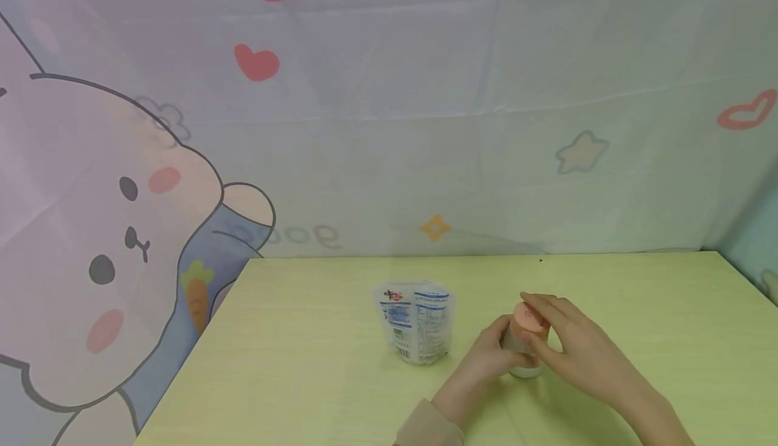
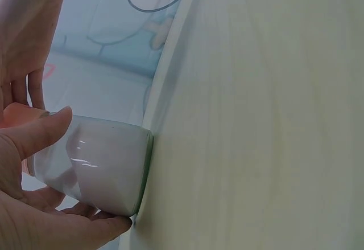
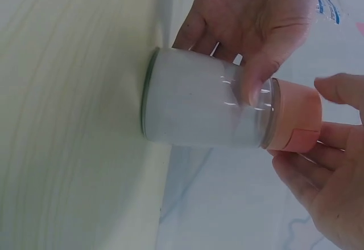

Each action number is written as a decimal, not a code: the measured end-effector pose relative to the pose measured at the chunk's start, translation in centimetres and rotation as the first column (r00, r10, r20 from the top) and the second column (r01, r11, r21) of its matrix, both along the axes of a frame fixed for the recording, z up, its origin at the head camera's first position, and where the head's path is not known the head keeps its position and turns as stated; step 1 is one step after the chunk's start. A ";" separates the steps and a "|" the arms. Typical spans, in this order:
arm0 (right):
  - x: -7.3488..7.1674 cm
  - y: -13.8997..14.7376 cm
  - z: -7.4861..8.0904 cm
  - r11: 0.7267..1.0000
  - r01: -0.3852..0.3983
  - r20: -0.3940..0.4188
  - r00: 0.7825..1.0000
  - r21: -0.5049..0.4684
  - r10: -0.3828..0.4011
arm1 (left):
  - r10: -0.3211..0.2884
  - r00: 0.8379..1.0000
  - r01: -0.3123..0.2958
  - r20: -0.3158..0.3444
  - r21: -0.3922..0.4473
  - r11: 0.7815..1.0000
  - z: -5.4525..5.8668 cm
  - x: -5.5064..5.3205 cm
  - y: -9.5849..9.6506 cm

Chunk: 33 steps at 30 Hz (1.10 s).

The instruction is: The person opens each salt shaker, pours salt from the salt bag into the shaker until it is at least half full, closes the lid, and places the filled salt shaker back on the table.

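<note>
A glass jar (image 3: 196,99) with white contents and an orange-pink lid (image 3: 298,116) stands upright on the table, right of centre in the head view. My left hand (image 1: 486,355) grips the jar around its body, with the thumb across the glass near the lid in the left wrist view. From the other side my right hand (image 1: 577,344) holds the lid, its fingers along the lid's side and the thumb at its edge. The upper part of the jar is partly hidden by both hands in the head view.
Left of the hands a clear plastic pouch (image 1: 416,324) with blue and white printing stands on the pale wooden table (image 1: 292,365). Behind the table's far edge hangs a cloth backdrop (image 1: 389,128) with hearts, a star and a cartoon rabbit.
</note>
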State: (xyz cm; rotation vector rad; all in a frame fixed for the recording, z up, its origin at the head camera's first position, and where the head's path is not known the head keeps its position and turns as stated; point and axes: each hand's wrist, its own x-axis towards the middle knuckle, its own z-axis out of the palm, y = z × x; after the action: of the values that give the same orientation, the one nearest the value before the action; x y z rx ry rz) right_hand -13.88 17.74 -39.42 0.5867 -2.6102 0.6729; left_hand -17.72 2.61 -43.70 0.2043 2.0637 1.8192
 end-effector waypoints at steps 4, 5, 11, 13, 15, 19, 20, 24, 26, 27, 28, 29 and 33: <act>-0.1 -0.1 0.0 1.000 0.002 0.000 1.000 0.011 -0.002 | -0.008 1.000 0.008 -0.002 0.001 1.000 0.0 0.0 0.0; -0.1 -0.1 0.0 1.000 0.004 0.000 1.000 0.009 -0.004 | -0.008 1.000 0.008 -0.001 0.002 1.000 0.0 0.0 0.0; -0.1 -0.2 0.1 0.998 0.064 -0.001 0.998 0.005 -0.064 | 0.002 1.000 -0.002 -0.006 -0.005 1.000 0.0 0.0 0.1; -0.1 -0.2 0.1 0.997 0.074 -0.001 0.997 0.007 -0.074 | 0.006 1.000 -0.006 -0.009 -0.010 1.000 0.0 0.0 0.1; 0.0 -0.1 0.2 0.998 0.068 0.015 0.998 0.006 -0.068 | 0.009 1.000 -0.009 -0.011 -0.016 1.000 0.0 -0.1 0.2; 0.1 0.0 0.1 0.999 0.049 0.046 0.998 0.009 -0.049 | 0.006 1.000 -0.006 -0.009 -0.022 1.000 0.0 -0.1 0.2; 0.1 0.0 0.1 0.999 0.042 0.044 0.998 0.014 -0.043 | 0.003 1.000 -0.004 -0.009 -0.021 1.000 0.0 -0.1 0.1; 0.1 -0.1 0.0 0.999 0.022 0.003 1.000 0.029 -0.022 | -0.002 1.000 0.002 -0.005 -0.003 1.000 -0.1 -0.1 0.1; 0.1 -0.1 0.0 1.000 0.015 -0.010 1.000 0.027 -0.015 | 0.000 1.000 0.000 -0.006 0.000 1.000 -0.1 -0.1 0.1; 0.0 -0.1 0.0 0.999 0.019 -0.015 1.000 0.027 -0.018 | 0.000 1.000 0.000 -0.008 -0.004 1.000 -0.1 -0.1 0.1; 0.0 -0.1 0.0 0.999 0.025 -0.020 1.000 0.026 -0.024 | 0.000 1.000 -0.001 -0.010 -0.009 1.000 -0.1 -0.1 0.1; 0.0 -0.1 0.0 0.999 0.032 -0.023 0.999 0.024 -0.031 | 0.000 1.000 0.000 -0.012 -0.016 1.000 -0.1 -0.1 0.1; -0.1 -0.3 0.1 0.998 0.063 -0.021 0.998 0.014 -0.063 | -0.005 1.000 0.004 -0.018 -0.037 0.999 -0.1 -0.1 0.1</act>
State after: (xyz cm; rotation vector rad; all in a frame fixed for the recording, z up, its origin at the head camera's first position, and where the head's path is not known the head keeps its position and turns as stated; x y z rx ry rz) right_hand -13.96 17.48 -39.28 0.5101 -2.6047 0.6255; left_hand -17.85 2.68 -43.77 0.2160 2.1053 1.7813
